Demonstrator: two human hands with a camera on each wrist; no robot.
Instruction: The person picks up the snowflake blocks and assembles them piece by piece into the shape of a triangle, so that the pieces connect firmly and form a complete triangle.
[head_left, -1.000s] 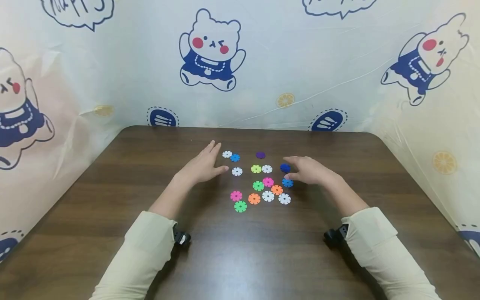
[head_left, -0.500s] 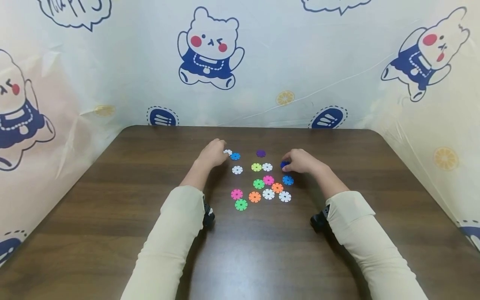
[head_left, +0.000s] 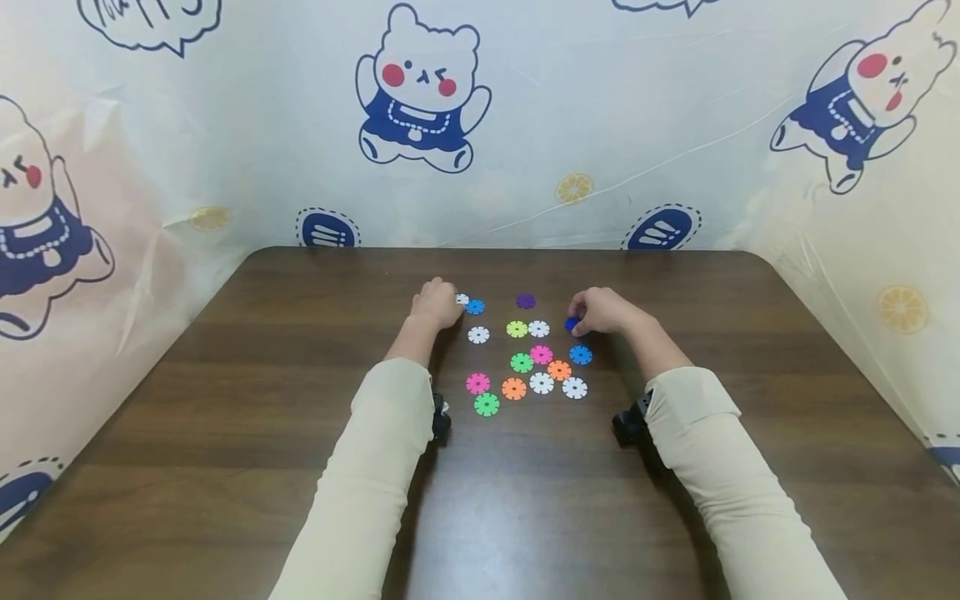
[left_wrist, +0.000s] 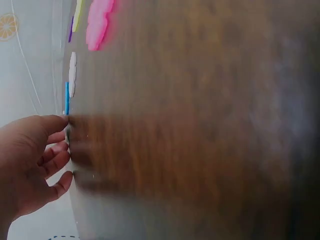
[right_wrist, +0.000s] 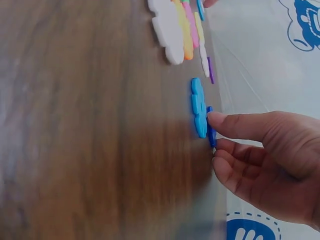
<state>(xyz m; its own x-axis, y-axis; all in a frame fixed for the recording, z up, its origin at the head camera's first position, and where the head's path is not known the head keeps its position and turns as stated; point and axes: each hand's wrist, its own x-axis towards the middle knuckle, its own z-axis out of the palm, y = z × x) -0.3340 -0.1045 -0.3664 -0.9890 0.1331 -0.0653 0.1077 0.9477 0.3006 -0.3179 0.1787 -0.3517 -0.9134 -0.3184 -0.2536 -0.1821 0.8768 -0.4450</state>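
Observation:
Small notched plastic discs, thin and flower-shaped, lie in a loose group on the brown table. At the group's far left, my left hand has its thumb and fingers at the edges of a white notched disc, partly covered by the hand. Beside it lies a light blue disc. Across the group, my right hand pinches a dark blue notched disc between thumb and fingers, clearer in the right wrist view as a dark blue edge. A medium blue disc lies just nearer than it.
Between the hands lie a purple disc, a yellow-green disc and several white ones. Nearer me are pink, green and orange discs. A patterned curtain hangs behind the wooden table.
Both hands, spread beside the discs a second ago, have closed in. My left moved right onto the white disc; my right curled its fingers around the dark blue one.

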